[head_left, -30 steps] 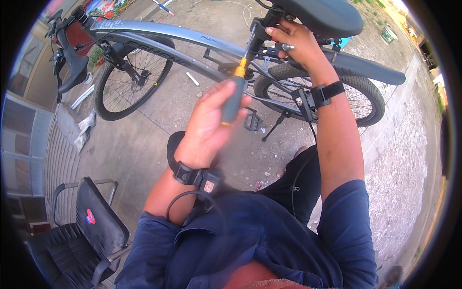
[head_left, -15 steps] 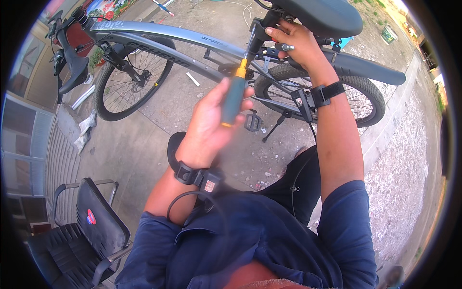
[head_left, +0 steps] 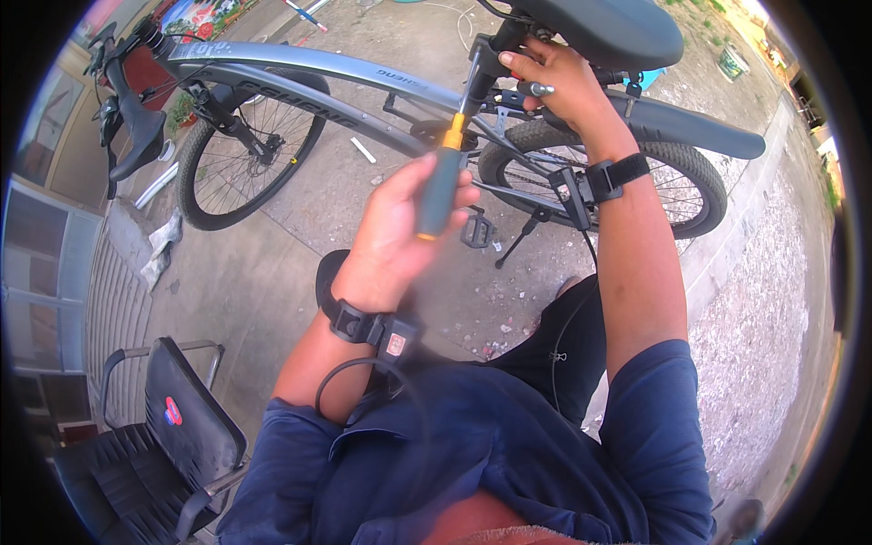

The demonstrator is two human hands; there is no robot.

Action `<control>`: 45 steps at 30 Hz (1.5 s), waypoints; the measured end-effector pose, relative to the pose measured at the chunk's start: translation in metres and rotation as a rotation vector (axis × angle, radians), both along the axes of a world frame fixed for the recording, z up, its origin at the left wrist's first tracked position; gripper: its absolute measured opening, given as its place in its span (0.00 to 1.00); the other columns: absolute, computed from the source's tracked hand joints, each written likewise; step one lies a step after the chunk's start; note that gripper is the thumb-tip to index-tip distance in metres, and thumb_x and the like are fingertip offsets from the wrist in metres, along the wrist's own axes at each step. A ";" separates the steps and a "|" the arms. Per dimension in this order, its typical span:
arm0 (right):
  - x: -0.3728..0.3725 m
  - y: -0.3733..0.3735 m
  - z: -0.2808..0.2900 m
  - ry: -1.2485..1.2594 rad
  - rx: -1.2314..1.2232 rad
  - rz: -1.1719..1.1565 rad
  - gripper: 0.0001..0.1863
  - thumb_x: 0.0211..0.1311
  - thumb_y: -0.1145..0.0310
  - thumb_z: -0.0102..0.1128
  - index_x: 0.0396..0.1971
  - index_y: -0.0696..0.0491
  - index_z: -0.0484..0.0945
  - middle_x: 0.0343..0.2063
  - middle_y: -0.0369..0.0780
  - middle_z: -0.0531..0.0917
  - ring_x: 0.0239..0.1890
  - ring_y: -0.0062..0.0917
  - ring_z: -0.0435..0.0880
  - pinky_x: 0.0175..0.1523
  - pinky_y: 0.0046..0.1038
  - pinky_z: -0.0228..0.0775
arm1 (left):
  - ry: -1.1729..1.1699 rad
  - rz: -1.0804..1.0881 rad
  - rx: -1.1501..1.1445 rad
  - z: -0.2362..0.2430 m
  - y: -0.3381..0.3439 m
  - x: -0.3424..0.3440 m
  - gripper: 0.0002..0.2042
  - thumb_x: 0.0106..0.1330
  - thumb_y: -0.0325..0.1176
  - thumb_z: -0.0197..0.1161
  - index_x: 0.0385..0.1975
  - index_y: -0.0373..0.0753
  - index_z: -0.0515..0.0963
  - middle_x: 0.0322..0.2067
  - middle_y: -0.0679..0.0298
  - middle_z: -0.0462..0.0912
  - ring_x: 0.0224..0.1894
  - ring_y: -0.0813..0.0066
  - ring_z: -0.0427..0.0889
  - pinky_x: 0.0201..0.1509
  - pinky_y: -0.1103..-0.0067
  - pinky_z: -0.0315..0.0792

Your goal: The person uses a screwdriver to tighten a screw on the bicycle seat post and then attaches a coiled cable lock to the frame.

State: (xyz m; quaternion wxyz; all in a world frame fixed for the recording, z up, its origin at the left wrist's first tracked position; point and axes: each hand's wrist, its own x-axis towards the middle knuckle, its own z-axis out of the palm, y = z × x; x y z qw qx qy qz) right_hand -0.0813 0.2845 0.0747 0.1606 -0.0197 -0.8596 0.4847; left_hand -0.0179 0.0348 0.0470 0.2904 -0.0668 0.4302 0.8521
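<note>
My left hand (head_left: 392,222) is closed around the dark green and orange handle of a screwdriver (head_left: 440,186). Its metal shaft points up to a black bracket (head_left: 491,60) on the bicycle's seat post; whether the tip sits in a screw cannot be made out. Just under the black saddle (head_left: 604,29), my right hand (head_left: 565,84) grips that bracket from the right side, with its fingertips partly hidden behind it. A small dark cylinder with a silvery end (head_left: 536,89) sticks out by the right fingers. The grey bicycle (head_left: 363,113) stands crosswise before me.
A kickstand (head_left: 522,238) props the bicycle beside its rear wheel (head_left: 695,186). The handlebar (head_left: 136,145) is at the far left. A black armchair (head_left: 154,445) stands at the lower left. Rough concrete with scattered debris lies below, and a bucket (head_left: 732,62) is at the far right.
Almost nothing differs. The left hand and screwdriver have shifted very slightly; both hands keep their grip.
</note>
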 end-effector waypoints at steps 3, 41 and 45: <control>-0.002 0.003 -0.003 0.019 -0.004 -0.017 0.28 0.61 0.54 0.65 0.51 0.62 0.78 0.30 0.42 0.85 0.19 0.21 0.83 0.26 0.22 0.77 | -0.099 -0.041 0.033 -0.001 -0.003 -0.004 0.17 0.73 0.44 0.52 0.50 0.36 0.74 0.38 0.56 0.83 0.30 0.71 0.81 0.25 0.80 0.73; 0.001 0.000 0.001 -0.022 -0.028 0.004 0.29 0.61 0.52 0.66 0.51 0.62 0.78 0.30 0.42 0.84 0.20 0.21 0.83 0.26 0.22 0.76 | 0.556 0.036 -0.514 -0.024 -0.001 -0.005 0.16 0.70 0.37 0.59 0.51 0.34 0.72 0.35 0.62 0.81 0.28 0.79 0.78 0.26 0.84 0.69; 0.001 0.000 0.001 -0.017 -0.037 0.000 0.28 0.61 0.52 0.66 0.51 0.62 0.78 0.31 0.42 0.84 0.21 0.22 0.84 0.26 0.22 0.76 | 0.551 0.037 -0.506 -0.024 0.000 -0.005 0.16 0.70 0.37 0.59 0.51 0.34 0.72 0.34 0.62 0.81 0.28 0.80 0.78 0.27 0.84 0.68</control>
